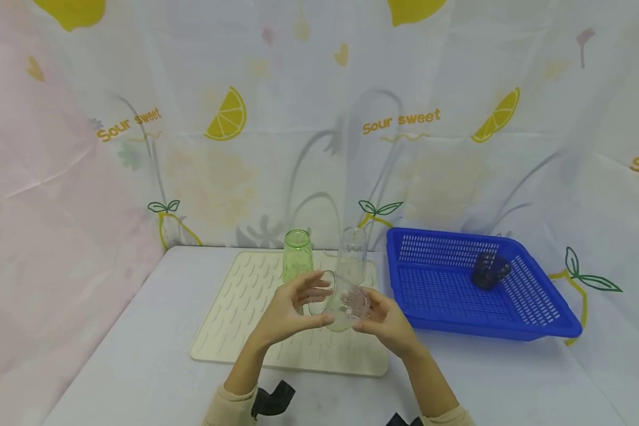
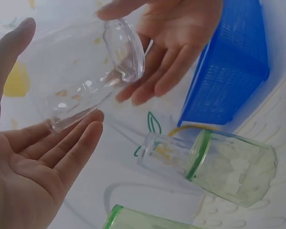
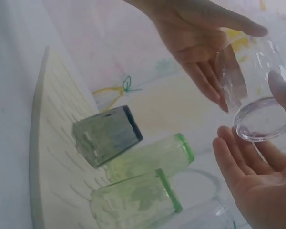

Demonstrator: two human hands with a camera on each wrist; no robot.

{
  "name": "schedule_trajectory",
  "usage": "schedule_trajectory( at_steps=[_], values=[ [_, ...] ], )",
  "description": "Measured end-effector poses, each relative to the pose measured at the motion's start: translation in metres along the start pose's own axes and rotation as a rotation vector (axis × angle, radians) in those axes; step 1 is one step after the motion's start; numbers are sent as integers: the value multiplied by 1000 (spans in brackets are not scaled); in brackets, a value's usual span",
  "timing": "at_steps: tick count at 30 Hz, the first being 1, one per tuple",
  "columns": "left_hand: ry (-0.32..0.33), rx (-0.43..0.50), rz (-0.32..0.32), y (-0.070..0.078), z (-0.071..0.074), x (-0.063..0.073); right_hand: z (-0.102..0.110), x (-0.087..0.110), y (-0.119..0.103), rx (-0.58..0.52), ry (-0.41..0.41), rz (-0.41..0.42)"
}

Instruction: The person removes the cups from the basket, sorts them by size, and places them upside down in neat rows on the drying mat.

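A clear drinking glass (image 1: 346, 303) is held tilted above the mat, between both hands. My left hand (image 1: 298, 307) has its thumb and fingers around the mouth end. With thumb and fingertips, my right hand (image 1: 387, 324) grips the thick base (image 3: 260, 121). Behind the hands, a green glass (image 1: 297, 254) and another clear glass (image 1: 353, 254) stand on the cream ridged mat (image 1: 223, 337). The right wrist view also shows a dark grey glass (image 3: 107, 136) beside two green ones; in the head view the hands hide that part of the mat.
A blue plastic basket (image 1: 458, 325) stands on the right of the white table (image 1: 138, 331), with a dark glass mug (image 1: 489, 271) inside it. A lemon-printed cloth (image 1: 309, 160) hangs behind the table.
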State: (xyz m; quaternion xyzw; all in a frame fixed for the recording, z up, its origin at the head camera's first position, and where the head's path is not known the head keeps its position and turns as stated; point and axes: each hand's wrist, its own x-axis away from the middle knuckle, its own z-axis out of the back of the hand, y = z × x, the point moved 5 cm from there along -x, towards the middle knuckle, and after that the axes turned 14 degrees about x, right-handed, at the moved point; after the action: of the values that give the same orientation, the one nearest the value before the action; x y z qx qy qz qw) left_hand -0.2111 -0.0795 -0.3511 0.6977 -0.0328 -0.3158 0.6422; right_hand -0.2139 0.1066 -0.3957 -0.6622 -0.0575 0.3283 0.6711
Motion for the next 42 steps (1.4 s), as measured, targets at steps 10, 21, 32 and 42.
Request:
schedule_trajectory(
  at_steps=[10,21,32,42],
  values=[
    [-11,0,125,-15,-1,6,20,-3,-17,81,82,41],
    [-75,-101,164,-20,-11,9,12,-7,-27,67,10,100],
    [-82,-137,143,-24,-6,20,6,-13,-32,218,-5,123],
    [124,-249,80,-32,33,62,5,-23,-32,317,35,50]
  ],
)
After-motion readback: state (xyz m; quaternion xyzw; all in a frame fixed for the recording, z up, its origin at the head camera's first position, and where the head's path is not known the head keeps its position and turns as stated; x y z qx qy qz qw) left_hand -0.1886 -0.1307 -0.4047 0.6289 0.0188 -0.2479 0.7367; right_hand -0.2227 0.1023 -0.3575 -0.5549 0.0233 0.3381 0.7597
